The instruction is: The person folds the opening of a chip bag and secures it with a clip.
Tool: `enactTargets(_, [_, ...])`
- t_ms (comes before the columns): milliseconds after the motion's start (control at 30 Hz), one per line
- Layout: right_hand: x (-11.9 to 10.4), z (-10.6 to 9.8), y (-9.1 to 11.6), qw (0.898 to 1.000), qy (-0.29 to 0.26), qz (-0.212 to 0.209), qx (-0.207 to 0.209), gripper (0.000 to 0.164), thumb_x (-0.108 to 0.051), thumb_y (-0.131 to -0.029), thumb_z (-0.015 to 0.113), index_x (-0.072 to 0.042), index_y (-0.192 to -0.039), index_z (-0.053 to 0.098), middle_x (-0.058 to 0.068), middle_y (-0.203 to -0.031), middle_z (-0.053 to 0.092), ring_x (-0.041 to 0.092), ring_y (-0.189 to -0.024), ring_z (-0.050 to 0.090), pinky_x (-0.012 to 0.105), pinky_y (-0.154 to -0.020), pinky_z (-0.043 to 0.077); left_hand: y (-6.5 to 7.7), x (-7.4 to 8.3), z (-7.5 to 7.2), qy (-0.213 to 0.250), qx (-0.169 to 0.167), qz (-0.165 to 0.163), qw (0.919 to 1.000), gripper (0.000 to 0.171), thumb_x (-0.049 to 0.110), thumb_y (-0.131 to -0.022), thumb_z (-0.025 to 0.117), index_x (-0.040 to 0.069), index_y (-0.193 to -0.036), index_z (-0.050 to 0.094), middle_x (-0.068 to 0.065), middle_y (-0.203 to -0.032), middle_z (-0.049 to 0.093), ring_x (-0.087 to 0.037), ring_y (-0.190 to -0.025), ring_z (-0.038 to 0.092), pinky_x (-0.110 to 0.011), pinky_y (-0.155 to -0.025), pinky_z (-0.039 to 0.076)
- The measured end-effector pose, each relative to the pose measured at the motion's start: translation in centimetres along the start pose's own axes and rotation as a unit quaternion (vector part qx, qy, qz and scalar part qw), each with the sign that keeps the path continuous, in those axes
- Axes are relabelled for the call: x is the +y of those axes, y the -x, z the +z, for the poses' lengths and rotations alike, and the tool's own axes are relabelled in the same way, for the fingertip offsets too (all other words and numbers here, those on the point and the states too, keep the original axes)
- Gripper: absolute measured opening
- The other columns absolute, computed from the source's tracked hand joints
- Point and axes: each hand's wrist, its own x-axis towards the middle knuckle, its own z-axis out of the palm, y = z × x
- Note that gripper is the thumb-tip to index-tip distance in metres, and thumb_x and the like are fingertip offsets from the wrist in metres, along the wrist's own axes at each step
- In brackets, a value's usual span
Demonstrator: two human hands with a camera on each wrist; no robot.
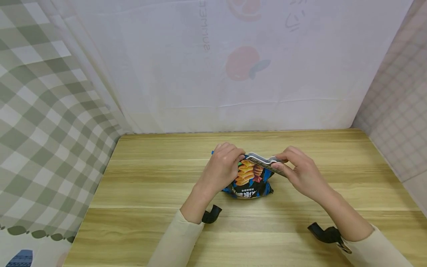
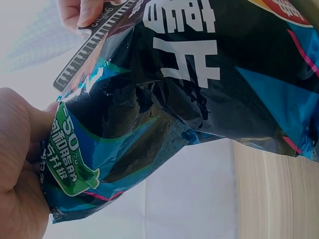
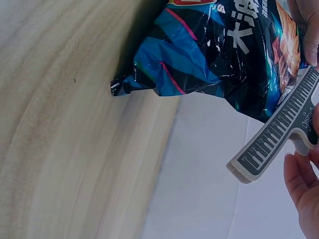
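Observation:
A black-and-blue snack bag (image 1: pixel 247 185), printed with wavy chips, stands on the wooden table between both hands. My left hand (image 1: pixel 220 165) grips its upper corner, and the left wrist view shows that hand (image 2: pixel 17 154) curled over the bag's edge. A grey-and-white bag clip (image 1: pixel 261 160) with piano-key markings lies along the bag's top edge. My right hand (image 1: pixel 301 172) pinches the clip near its handle. In the right wrist view the clip's (image 3: pixel 269 132) far end sticks out past the bag. Whether its bars are locked cannot be made out.
The wooden table (image 1: pixel 143 193) spreads around the bag. White cloth (image 1: pixel 166 74) with fruit prints hangs behind it, and checked cloth (image 1: pixel 43 111) covers the left side. Black wrist mounts (image 1: pixel 328 234) jut from both sleeves close over the table.

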Motion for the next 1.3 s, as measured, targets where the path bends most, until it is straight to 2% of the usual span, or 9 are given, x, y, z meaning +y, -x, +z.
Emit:
enactTargets(167, [-0.29,0.07,-0.35,1.000,0.002,0.003,-0.006,0.018,-0.019,-0.091,0.074,-0.006,-0.103,0.074,-0.003,-0.093,0.064,0.007,-0.081,0.050,0.017,-0.063,0.040,0.04,-0.06,0.01,-0.001,-0.001,0.000,1.0000,0.010,-0.004,-0.093,0.075,0.003,-0.100,0.076,-0.003,-0.089,0.073,-0.020,-0.085,0.064,-0.031,-0.076,0.046])
enactTargets(300, [-0.46,0.14,-0.54,1.000,0.009,0.007,-0.009,0.017,-0.009,-0.087,0.079,-0.006,-0.103,0.074,-0.003,-0.094,0.064,0.006,-0.081,0.051,0.017,-0.065,0.041,0.07,-0.12,0.01,-0.003,-0.007,0.000,1.0000,0.012,-0.005,-0.094,0.073,0.002,-0.104,0.075,-0.005,-0.090,0.074,-0.020,-0.086,0.064,-0.032,-0.078,0.048])
enactTargets(733, [-0.65,0.63,-0.94,1.000,-0.008,0.000,-0.006,0.023,-0.026,-0.093,0.071,-0.006,-0.104,0.074,-0.004,-0.093,0.062,0.007,-0.081,0.049,0.016,-0.061,0.039,-0.05,0.08,-0.27,-0.005,-0.036,0.000,0.9994,0.031,-0.017,-0.087,0.070,-0.001,-0.113,0.072,-0.008,-0.096,0.075,-0.023,-0.089,0.065,-0.034,-0.080,0.048])
enactTargets(833, [-0.71,0.70,-0.97,1.000,-0.012,0.003,-0.007,0.022,-0.023,-0.092,0.073,-0.005,-0.105,0.074,-0.003,-0.094,0.063,0.007,-0.081,0.049,0.015,-0.057,0.039,-0.09,0.15,-0.30,-0.009,-0.045,-0.002,0.9990,0.036,-0.018,-0.086,0.068,-0.001,-0.117,0.070,-0.009,-0.099,0.075,-0.023,-0.090,0.065,-0.034,-0.080,0.048])
enactTargets(967, [-0.83,0.74,-1.02,1.000,-0.014,0.010,-0.010,0.019,-0.011,-0.088,0.079,-0.005,-0.106,0.074,-0.003,-0.095,0.063,0.006,-0.081,0.048,0.014,-0.054,0.040,-0.10,0.27,-0.36,-0.011,-0.050,-0.006,0.9987,0.039,-0.018,-0.086,0.067,0.000,-0.120,0.069,-0.008,-0.101,0.075,-0.022,-0.091,0.065,-0.034,-0.080,0.047])
enactTargets(1167, [-0.91,0.86,-0.99,1.000,-0.004,0.020,-0.012,0.030,0.001,-0.079,0.085,-0.005,-0.107,0.073,-0.003,-0.096,0.063,0.007,-0.082,0.050,0.016,-0.062,0.041,-0.02,0.24,-0.34,-0.017,-0.046,-0.002,0.9988,0.041,-0.019,-0.083,0.065,0.001,-0.119,0.069,-0.007,-0.100,0.075,-0.022,-0.091,0.065,-0.033,-0.077,0.046])
enactTargets(1300, [-0.89,1.00,-0.86,0.999,0.002,0.033,-0.010,0.036,0.006,-0.077,0.086,-0.004,-0.109,0.073,-0.001,-0.099,0.066,0.010,-0.086,0.054,0.017,-0.071,0.044,0.07,0.09,-0.34,-0.031,-0.041,0.005,0.9987,0.036,-0.014,-0.087,0.068,0.000,-0.119,0.070,-0.008,-0.102,0.075,-0.023,-0.093,0.066,-0.034,-0.078,0.047])
